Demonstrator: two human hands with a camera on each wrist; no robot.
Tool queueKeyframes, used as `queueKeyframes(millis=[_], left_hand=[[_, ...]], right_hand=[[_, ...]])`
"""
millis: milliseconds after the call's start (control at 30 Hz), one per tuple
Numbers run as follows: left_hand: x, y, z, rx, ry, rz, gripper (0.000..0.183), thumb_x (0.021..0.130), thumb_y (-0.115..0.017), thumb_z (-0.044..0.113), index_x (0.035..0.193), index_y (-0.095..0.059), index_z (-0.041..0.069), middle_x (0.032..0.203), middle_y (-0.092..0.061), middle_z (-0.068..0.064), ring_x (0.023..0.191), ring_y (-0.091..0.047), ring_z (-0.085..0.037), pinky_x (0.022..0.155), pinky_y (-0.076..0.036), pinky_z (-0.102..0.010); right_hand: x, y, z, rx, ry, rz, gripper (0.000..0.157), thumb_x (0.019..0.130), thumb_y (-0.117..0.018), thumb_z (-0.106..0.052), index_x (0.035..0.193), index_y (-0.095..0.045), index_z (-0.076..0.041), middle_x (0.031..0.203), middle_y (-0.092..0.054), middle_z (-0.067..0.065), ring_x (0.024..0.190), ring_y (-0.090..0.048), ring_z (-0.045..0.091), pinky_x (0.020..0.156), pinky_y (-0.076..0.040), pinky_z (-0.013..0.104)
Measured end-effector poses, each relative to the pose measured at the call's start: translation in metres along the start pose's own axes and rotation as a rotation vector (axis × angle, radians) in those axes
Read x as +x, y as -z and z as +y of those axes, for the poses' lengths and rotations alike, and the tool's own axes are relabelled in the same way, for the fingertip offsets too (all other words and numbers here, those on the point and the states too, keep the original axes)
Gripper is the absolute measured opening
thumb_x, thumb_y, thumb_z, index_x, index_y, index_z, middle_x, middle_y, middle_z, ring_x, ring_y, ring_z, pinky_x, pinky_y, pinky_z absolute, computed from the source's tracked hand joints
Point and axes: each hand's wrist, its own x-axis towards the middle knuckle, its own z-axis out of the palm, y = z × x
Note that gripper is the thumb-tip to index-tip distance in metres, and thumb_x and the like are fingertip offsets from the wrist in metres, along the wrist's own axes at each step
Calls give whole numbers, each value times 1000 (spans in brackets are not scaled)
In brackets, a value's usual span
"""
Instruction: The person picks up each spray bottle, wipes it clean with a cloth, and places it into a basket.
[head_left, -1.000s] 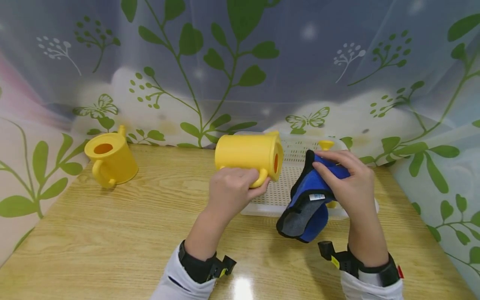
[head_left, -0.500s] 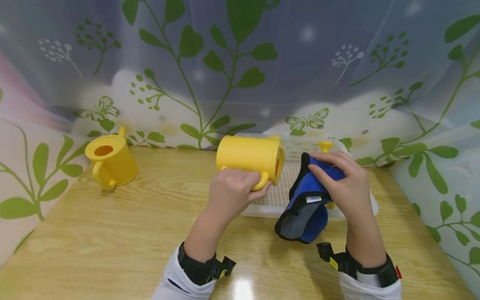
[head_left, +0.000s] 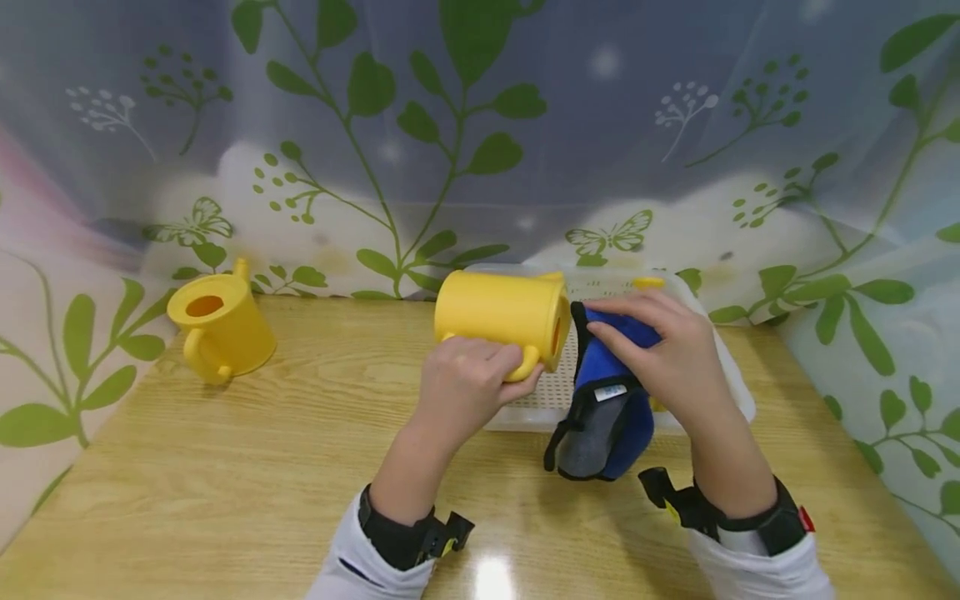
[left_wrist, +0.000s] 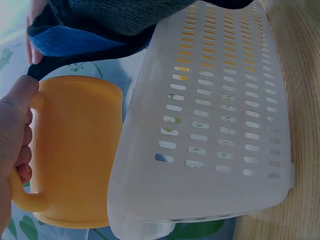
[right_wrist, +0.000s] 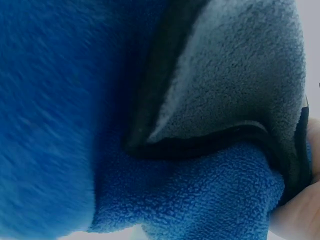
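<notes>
My left hand (head_left: 467, 377) grips the handle of a yellow watering can (head_left: 495, 307), which lies tipped sideways above the left part of a white perforated basket (head_left: 733, 371). The can's round opening faces right. Just to the right, my right hand (head_left: 678, 354) pinches the top of a blue cloth (head_left: 600, 362) between thumb and fingers. This cloth has a grey side, black edging and a small white label, and it hangs down past the basket's front rim. Its folds (right_wrist: 230, 75) fill most of the right wrist view.
Another yellow watering can (head_left: 238, 329) stands upright at the back left of the wooden table (head_left: 247, 467). A yellow piece (head_left: 648, 283) shows at the basket's back right, partly behind my right hand. A leaf-patterned curtain (head_left: 420, 192) closes off the back and sides.
My right hand has moved left with the cloth, bringing its top edge close to the watering can's opening. The left hand and its can have stayed almost still.
</notes>
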Motion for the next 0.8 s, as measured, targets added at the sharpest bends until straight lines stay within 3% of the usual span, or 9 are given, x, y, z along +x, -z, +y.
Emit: queueKeyframes(millis=[133,367,600,800], left_hand=[[1,1,0,10,-12,-5,38,80,-64,35,56,-39,18,44,-33,9,40,-29,-5,39,-25,-17],[1,0,0,19,-31,-21,40,81,-63,34,55,-37,18,44,-31,10,40,-27,-4,39,-23,-16],[2,-2,2,-2,-33,-31,40,81,-63,33,54,-36,19,45,-28,9,40,-24,-4,39,-22,-16],[2,-3,2,-11,-40,-27,40,80,-64,31,54,-36,18,45,-28,9,40,-24,-5,39,-23,-17]], right_hand=[[11,4,-4,-31,125,-43,26,73,-73,-5,98,-69,-14,85,-63,4,80,-57,16,65,-47,34],[27,10,-15,-125,272,-146,24,72,-73,-3,93,-71,-14,85,-60,5,73,-54,16,58,-46,33],[44,17,-28,-270,438,-299,17,76,-70,-5,90,-71,-14,85,-58,6,74,-51,20,61,-43,32],[53,16,-35,-417,535,-435,24,76,-67,3,92,-70,-15,87,-58,8,73,-48,21,62,-42,31]])
